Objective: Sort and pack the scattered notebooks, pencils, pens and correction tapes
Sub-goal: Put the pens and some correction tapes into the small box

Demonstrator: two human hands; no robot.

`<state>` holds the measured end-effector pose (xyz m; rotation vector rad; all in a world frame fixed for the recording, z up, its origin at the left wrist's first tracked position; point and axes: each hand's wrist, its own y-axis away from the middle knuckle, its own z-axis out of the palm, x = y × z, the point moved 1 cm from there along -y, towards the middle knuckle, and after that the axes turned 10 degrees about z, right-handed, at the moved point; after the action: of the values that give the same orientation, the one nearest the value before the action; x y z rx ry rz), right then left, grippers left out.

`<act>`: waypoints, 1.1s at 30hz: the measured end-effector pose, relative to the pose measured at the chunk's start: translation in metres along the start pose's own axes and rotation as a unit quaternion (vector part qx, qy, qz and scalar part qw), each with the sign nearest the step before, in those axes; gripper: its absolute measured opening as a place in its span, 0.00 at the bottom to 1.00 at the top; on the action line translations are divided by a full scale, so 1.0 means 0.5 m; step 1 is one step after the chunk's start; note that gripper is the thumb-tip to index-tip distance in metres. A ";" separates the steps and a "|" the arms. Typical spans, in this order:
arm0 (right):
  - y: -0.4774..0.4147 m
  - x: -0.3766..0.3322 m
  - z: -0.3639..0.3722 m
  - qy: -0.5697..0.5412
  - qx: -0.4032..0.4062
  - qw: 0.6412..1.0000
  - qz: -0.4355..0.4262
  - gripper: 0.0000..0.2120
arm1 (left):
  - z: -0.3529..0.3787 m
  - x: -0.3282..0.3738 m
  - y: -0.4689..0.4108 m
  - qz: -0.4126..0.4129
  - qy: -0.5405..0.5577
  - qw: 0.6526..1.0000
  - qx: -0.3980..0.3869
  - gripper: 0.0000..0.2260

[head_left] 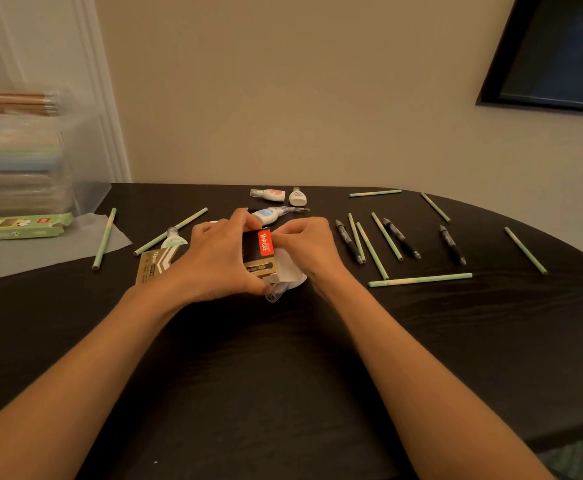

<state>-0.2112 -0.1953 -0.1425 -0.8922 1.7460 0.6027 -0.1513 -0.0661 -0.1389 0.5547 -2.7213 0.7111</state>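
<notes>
box: "12pcs" on gold side | red label: white brand word, not clearly legible

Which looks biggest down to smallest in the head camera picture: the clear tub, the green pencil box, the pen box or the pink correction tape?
1. clear tub
2. green pencil box and pen box: too alike to rank, since one is cut off by the picture edge and the other is partly covered
3. pink correction tape

A dark wood-grain table meets a plain beige wall; a black-framed dark panel sits upper right, white door trim at the left
</notes>
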 end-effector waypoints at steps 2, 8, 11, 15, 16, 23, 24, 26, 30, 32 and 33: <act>-0.001 0.002 0.001 -0.012 -0.005 1.000 0.012 0.09 | 0.002 0.002 -0.001 -0.003 0.005 1.000 -0.003 0.36; -0.015 0.006 -0.020 -0.054 -0.024 0.997 0.052 0.05 | 0.002 0.009 -0.009 -0.019 0.004 1.000 -0.017 0.36; -0.041 0.021 -0.058 0.018 0.128 0.991 0.028 0.05 | 0.003 0.002 -0.014 -0.026 -0.011 1.000 -0.003 0.36; -0.070 0.057 -0.092 0.272 0.246 0.930 0.020 0.13 | 0.007 -0.005 -0.017 -0.023 -0.050 0.998 0.020 0.36; -0.071 0.066 -0.097 0.314 0.239 0.918 0.036 0.14 | 0.010 -0.005 -0.016 -0.019 -0.054 0.998 0.027 0.35; -0.078 0.081 -0.103 0.424 0.219 0.876 0.072 0.11 | 0.009 -0.015 -0.016 -0.012 -0.077 0.995 0.068 0.36; -0.077 0.080 -0.101 0.408 0.220 0.883 0.072 0.09 | 0.010 -0.016 -0.016 -0.012 -0.083 0.994 0.069 0.37; -0.075 0.077 -0.098 0.364 0.213 0.903 0.081 0.07 | 0.009 -0.017 -0.016 -0.013 -0.096 0.993 0.074 0.37; -0.084 0.068 -0.105 0.235 0.204 0.944 0.109 0.05 | 0.004 -0.019 -0.016 -0.018 -0.125 0.988 0.084 0.37; -0.082 0.055 -0.109 0.148 0.200 0.962 0.115 0.06 | 0.000 -0.020 -0.016 -0.024 -0.131 0.987 0.092 0.36; -0.077 0.047 -0.110 0.085 0.183 0.972 0.118 0.04 | -0.002 -0.019 -0.015 -0.027 -0.130 0.987 0.094 0.36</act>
<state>-0.2160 -0.2660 -0.1454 -0.4936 2.0515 0.3438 -0.1392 -0.0691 -0.1385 0.8133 -2.8799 0.9495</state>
